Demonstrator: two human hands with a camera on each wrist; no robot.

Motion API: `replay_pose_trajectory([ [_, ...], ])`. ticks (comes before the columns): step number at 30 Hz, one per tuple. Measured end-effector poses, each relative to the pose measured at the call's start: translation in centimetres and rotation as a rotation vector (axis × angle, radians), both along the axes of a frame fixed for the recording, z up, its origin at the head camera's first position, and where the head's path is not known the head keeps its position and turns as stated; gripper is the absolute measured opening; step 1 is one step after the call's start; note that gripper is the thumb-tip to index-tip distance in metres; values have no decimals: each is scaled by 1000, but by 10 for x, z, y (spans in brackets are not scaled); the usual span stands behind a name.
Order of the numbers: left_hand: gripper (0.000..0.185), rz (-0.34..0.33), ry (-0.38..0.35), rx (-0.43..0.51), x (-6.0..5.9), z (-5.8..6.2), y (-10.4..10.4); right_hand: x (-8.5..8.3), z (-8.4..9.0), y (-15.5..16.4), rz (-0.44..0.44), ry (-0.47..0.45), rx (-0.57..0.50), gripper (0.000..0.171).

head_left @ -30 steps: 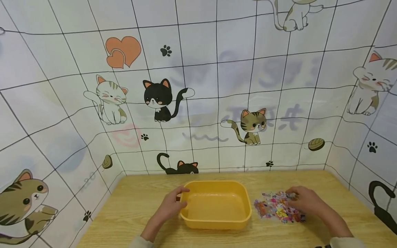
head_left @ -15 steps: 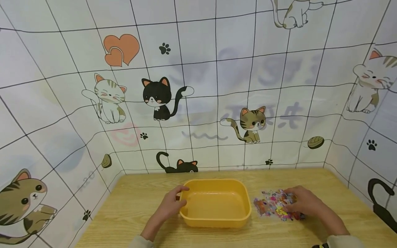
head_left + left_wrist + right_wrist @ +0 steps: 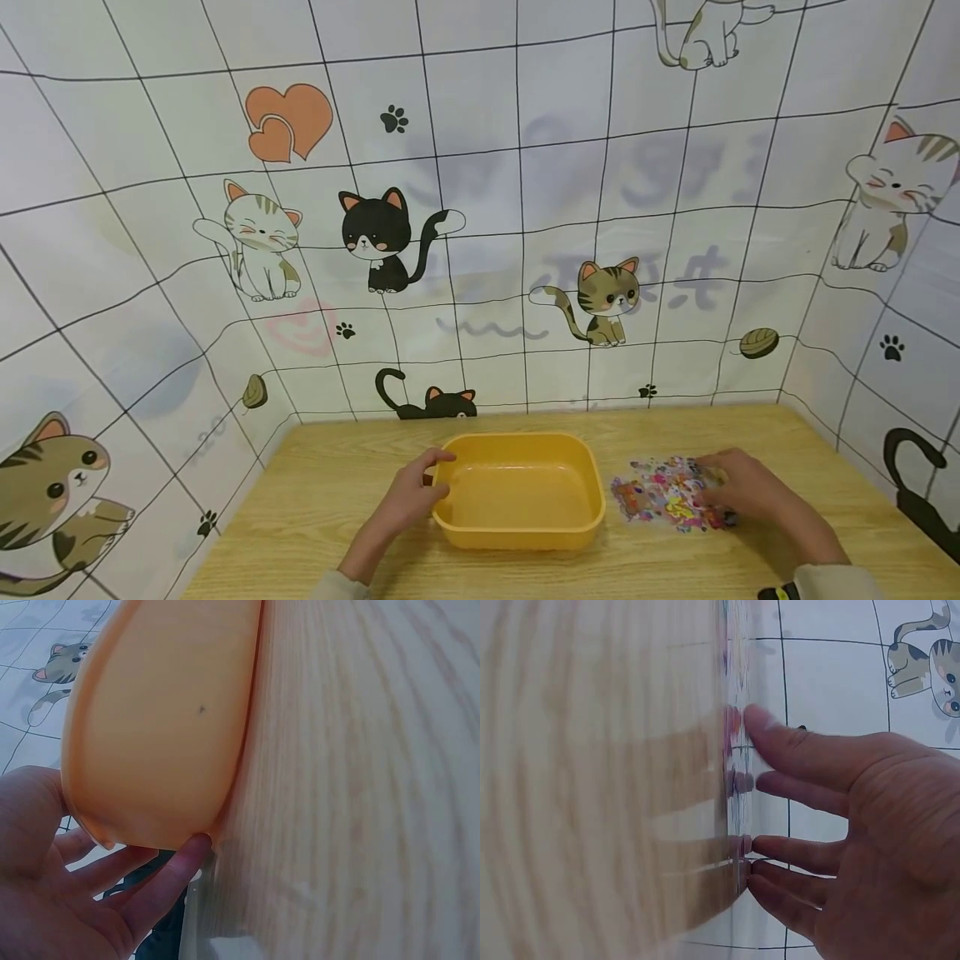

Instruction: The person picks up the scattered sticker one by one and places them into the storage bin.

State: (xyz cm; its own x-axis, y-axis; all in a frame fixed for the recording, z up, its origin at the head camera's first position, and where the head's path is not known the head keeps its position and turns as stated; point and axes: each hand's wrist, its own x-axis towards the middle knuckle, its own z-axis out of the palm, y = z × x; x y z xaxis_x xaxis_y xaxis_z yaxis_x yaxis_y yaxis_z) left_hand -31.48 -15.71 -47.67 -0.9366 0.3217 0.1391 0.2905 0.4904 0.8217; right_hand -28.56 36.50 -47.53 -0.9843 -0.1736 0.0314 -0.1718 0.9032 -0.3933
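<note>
A yellow plastic basin point(image 3: 517, 537) stands on the table with nothing in it. My left hand point(image 3: 408, 492) holds its left end at the rim; in the left wrist view the thumb goes over the rim and the fingers lie along the outer wall. To the right lies a flat, clear-backed patch of small colourful cartoon stickers point(image 3: 660, 492). My right hand point(image 3: 750, 492) rests its fingertips on the right side of that patch. In the right wrist view its fingers point(image 3: 802, 851) are nearly straight and spread, tips right at the stickers' surface.
The light wood table point(image 3: 330, 467) is enclosed at the back and both sides by a white grid-lined covering point(image 3: 495, 208) printed with cats. A black and yellow item point(image 3: 780, 592) shows at my right sleeve.
My right hand has shifted a little left over the stickers and then back to the right. The left hand and the basin stay where they were; the head view tilts slightly.
</note>
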Motion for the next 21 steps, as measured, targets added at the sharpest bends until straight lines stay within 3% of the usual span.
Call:
replay_pose_trajectory([
  [6,44,6,-8,-1,2,0,0,-1,3,1,2,-64,-12,56],
  [14,44,5,-5,1,0,-1,0,-1,6,0,-2,-10,-41,36],
  [21,44,3,-1,7,1,-1,1,-1,4,0,-48,-60,-62,47],
])
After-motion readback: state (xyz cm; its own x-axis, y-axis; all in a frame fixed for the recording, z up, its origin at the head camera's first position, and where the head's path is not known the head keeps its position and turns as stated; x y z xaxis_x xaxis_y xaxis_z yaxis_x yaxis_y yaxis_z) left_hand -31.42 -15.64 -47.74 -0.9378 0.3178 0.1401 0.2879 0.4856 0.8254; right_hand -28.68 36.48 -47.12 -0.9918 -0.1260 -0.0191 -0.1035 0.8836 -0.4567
